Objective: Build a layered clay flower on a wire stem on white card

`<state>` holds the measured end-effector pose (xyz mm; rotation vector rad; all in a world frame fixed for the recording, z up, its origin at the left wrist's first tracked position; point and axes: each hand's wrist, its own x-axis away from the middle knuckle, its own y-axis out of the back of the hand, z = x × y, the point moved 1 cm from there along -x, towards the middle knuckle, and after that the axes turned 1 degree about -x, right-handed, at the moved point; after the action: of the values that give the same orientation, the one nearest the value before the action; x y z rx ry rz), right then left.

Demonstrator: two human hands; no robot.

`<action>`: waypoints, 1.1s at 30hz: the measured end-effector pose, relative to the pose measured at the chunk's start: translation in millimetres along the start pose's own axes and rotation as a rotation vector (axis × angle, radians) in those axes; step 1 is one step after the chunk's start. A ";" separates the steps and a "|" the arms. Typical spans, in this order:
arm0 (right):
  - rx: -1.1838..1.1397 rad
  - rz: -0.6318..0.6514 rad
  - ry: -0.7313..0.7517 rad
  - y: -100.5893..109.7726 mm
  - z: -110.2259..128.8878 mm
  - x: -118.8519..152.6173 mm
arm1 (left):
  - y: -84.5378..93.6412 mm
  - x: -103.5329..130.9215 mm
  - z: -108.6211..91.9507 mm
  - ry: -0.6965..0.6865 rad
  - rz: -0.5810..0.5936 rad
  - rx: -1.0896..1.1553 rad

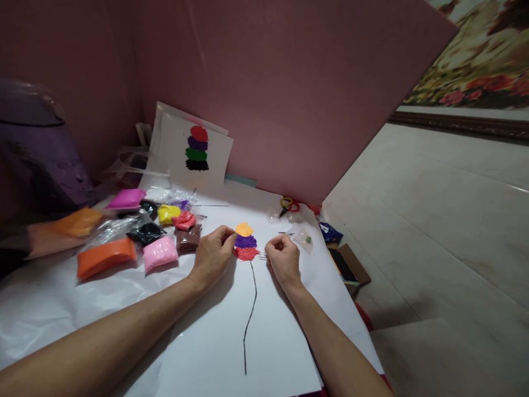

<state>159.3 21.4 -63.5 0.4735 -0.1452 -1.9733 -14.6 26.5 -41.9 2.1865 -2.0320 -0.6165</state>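
A white sheet (215,342) lies on the table, bearing a flower shape with orange (244,229), purple (245,241) and red (247,253) layers. From the red layer a thin dark wavy line (255,292) runs down the sheet. My left hand (215,251) is closed at the left edge of the purple layer, fingertips pinched; what they hold, if anything, is too small to see. To the right of the flower, my right hand (283,256) is also pinched, beside small white strips (262,255). Its fingertips hide whatever may be between them.
Bagged clay in orange (106,258), pink (160,253), brown (188,240) and other colours lies left. A sheet with a layered flower (173,149) leans on the wall. Scissors (286,206) lie at the back; a person's arm (45,240) reaches in from the left.
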 end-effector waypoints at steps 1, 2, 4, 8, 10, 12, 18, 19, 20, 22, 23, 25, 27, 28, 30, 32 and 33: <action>0.000 -0.007 -0.011 0.0 -0.2 -0.2 | -0.1 -0.1 0.2 0.000 0.001 -0.001; -0.015 -0.008 -0.034 0.0 -0.2 -0.3 | -0.1 -0.3 0.4 0.000 0.001 -0.002; -0.057 0.005 -0.072 -0.5 0.4 -0.3 | -0.1 -0.5 0.4 -0.001 0.003 0.001; -0.111 0.031 -0.095 -1.4 1.4 -0.4 | -0.3 -0.7 0.5 0.005 0.006 0.008; -0.120 0.040 -0.097 -1.7 1.2 -0.8 | -0.5 -0.6 0.8 0.009 0.003 0.004; -0.119 0.055 -0.097 -1.8 0.9 -1.5 | -0.7 -0.5 0.8 0.007 0.000 -0.002; -0.101 0.086 -0.092 -1.2 2.4 -3.3 | -1.1 -1.0 0.0 0.015 0.003 -0.019; -0.096 0.087 -0.096 -1.0 2.8 -3.5 | -1.1 -1.2 0.1 0.014 0.003 -0.020; -0.090 0.088 -0.102 -0.8 3.1 -3.7 | -1.1 -1.4 0.3 0.013 0.002 -0.020; -0.080 0.089 -0.115 -0.4 3.4 -4.1 | -0.9 -1.4 1.2 0.009 0.002 -0.018; -0.076 0.087 -0.122 -0.3 3.5 -4.3 | -0.7 -1.2 1.7 0.009 0.003 -0.016; -0.069 0.080 -0.134 -0.2 3.6 -4.6 | -0.5 -0.9 2.6 0.009 0.004 -0.015; -0.064 0.071 -0.146 0.0 4.2 -4.5 | -0.5 -1.0 2.9 0.009 0.002 -0.018; -0.063 0.066 -0.152 0.1 4.6 -4.4 | -0.5 -1.1 2.8 0.010 0.001 -0.020; -0.066 0.058 -0.168 0.5 5.5 -4.0 | -0.7 -1.6 2.3 0.011 0.004 -0.023; -0.082 0.055 -0.188 1.0 5.7 -3.9 | -0.7 -1.9 1.7 0.014 0.004 -0.026; -0.097 0.055 -0.198 1.3 5.4 -4.1 | -0.6 -1.8 1.5 0.015 0.005 -0.028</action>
<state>159.8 23.8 -57.2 0.2085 -0.1846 -1.9603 -14.6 28.6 -43.1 2.1634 -2.0088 -0.6215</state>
